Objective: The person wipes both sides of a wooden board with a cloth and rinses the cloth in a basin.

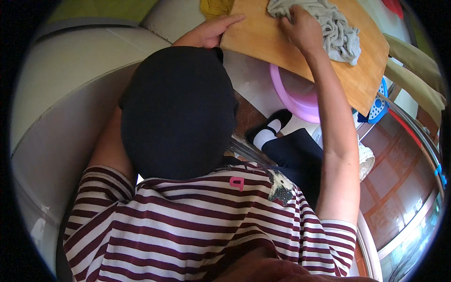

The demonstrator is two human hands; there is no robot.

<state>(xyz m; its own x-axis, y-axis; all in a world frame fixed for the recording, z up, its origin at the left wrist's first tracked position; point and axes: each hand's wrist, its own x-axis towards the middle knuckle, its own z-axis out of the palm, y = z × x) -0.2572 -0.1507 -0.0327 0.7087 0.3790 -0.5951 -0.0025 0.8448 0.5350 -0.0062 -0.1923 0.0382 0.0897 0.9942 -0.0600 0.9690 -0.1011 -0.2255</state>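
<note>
My left hand (213, 31) holds the left edge of a light-brown wooden board (260, 38), its fingers lying over the top face. On the board is a crumpled grey cloth (340, 38). My right hand (303, 30) grips the cloth's near left part, with the fingers curled into the folds and the thumb close to the wood. A large black rounded thing (178, 112), close to the camera, hides most of my left forearm; what it is I cannot tell.
Below the board stands a pink plastic basin (299, 107), partly covered. A black shoe (284, 116) with a white sock is beside it. A yellow cloth (215, 7) lies beyond my left hand. To the right are a blue dotted object (378, 105) and a metal-framed panel (391, 201).
</note>
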